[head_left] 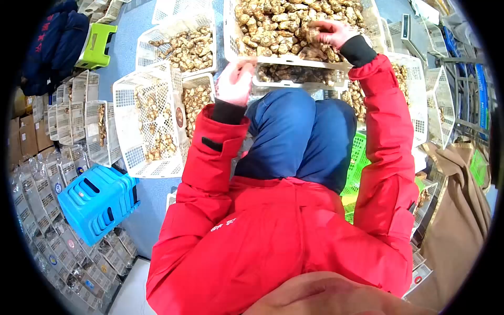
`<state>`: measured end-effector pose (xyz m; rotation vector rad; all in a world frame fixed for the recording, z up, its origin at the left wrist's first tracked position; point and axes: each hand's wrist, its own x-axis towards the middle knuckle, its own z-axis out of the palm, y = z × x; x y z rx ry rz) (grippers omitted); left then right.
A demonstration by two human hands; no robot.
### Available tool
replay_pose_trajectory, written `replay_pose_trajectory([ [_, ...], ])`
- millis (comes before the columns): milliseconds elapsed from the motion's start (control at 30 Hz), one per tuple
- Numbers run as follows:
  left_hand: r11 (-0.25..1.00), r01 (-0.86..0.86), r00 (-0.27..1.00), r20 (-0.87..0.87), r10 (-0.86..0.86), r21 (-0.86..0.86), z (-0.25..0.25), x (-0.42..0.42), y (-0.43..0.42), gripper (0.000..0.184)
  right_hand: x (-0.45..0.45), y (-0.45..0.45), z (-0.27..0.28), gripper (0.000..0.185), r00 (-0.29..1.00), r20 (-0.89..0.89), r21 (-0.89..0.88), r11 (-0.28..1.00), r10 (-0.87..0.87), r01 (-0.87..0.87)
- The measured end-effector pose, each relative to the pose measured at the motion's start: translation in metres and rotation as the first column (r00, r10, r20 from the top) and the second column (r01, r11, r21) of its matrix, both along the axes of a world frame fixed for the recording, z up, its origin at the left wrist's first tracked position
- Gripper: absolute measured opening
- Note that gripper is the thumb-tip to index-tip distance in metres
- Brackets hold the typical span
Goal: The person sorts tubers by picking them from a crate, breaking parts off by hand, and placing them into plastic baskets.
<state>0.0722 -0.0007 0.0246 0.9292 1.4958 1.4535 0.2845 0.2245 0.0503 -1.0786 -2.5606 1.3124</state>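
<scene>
A large white crate [230,31] in front of me is heaped with knobbly brown-and-cream tubers [278,23]. Over the right part of this heap is my right hand [334,34], its thumb and fingers closed around a tuber at the surface. My left hand [236,80] hangs by the near left corner of the big crate, above a smaller crate of tubers [197,100]. Its fingertips are smeared by motion, so I cannot tell if they hold anything. A low white crate [294,84] with darker tubers lies between the heap and my knees.
White mesh crates of tubers stand at left, one tilted crate [126,121] and another crate [142,52] behind it. More crates [417,100] are at right. A blue stool [97,202], a green stool [100,44] and a brown cloth [457,220] lie farther out.
</scene>
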Motion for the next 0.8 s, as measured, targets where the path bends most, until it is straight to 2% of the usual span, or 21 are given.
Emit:
replay_pose_trajectory([
  [33,1.000,0.016,1.000,0.003,-0.016,-0.003,0.007,0.006,0.004,0.022,0.001,-0.003,0.009,0.038,0.981,-0.162,-0.200,0.977,-0.108,0.075],
  [67,1.000,0.023,1.000,-0.020,-0.023,-0.011,0.021,0.014,0.006,0.022,-0.003,-0.011,0.015,0.043,0.903,-0.327,-0.532,0.844,-0.278,0.067],
  [100,0.993,0.087,0.981,0.178,-0.073,-0.075,0.015,0.013,0.011,0.027,-0.004,-0.007,0.002,0.045,0.827,-0.454,-0.655,0.754,-0.330,-0.059],
  [167,0.997,0.079,0.976,0.203,-0.081,0.018,0.024,0.025,0.020,0.039,-0.019,-0.028,0.018,0.044,0.869,-0.410,-0.625,0.779,-0.276,-0.048],
  [233,0.992,0.126,0.962,0.243,-0.126,0.015,0.012,0.026,0.029,0.050,-0.037,-0.052,0.029,0.043,0.873,-0.386,-0.642,0.767,-0.299,-0.022],
  [267,0.986,0.162,0.978,0.142,-0.155,-0.033,0.015,0.025,0.029,0.058,-0.047,-0.063,0.034,0.040,0.880,-0.372,-0.614,0.790,-0.296,0.006],
  [300,0.988,0.146,0.957,0.246,-0.153,0.049,0.018,0.027,0.028,0.051,-0.055,-0.072,0.039,0.037,0.887,-0.356,-0.583,0.811,-0.295,0.035],
  [333,0.974,0.209,0.951,0.253,-0.181,-0.090,0.024,0.022,0.027,0.046,-0.062,-0.082,0.044,0.035,0.895,-0.340,-0.517,0.852,-0.289,0.079],
  [367,0.937,0.269,0.942,0.265,-0.207,-0.225,0.034,0.017,0.026,0.041,-0.064,-0.082,0.041,0.037,0.906,-0.308,-0.529,0.844,-0.291,0.091],
  [400,0.975,0.192,0.908,0.397,-0.133,-0.113,0.011,0.014,0.021,0.033,-0.065,-0.082,0.038,0.036,0.870,-0.365,-0.551,0.830,-0.331,0.085],
  [433,0.971,0.227,0.888,0.425,-0.175,-0.076,0.007,0.009,0.019,0.031,-0.065,-0.082,0.035,0.036,0.829,-0.417,-0.573,0.816,-0.372,0.078],
  [500,0.977,0.205,0.813,0.567,-0.133,-0.064,0.011,0.004,0.011,0.031,-0.062,-0.081,0.029,0.036,0.785,-0.446,-0.573,0.811,-0.430,0.118],
  [633,0.987,0.119,0.773,0.634,-0.024,-0.107,0.020,0.004,0.005,0.032,-0.061,-0.080,0.008,0.040,0.757,-0.433,-0.645,0.755,-0.488,0.118],
  [700,0.988,0.110,0.760,0.650,-0.015,-0.105,0.012,0.002,0.002,0.032,-0.063,-0.080,0.003,0.042,0.738,-0.481,-0.676,0.736,-0.473,0.031],
  [800,0.989,0.147,0.500,0.865,-0.046,-0.033,0.007,-0.002,0.000,0.033,-0.066,-0.086,0.006,0.042,0.752,-0.482,-0.693,0.721,-0.450,-0.013],
])
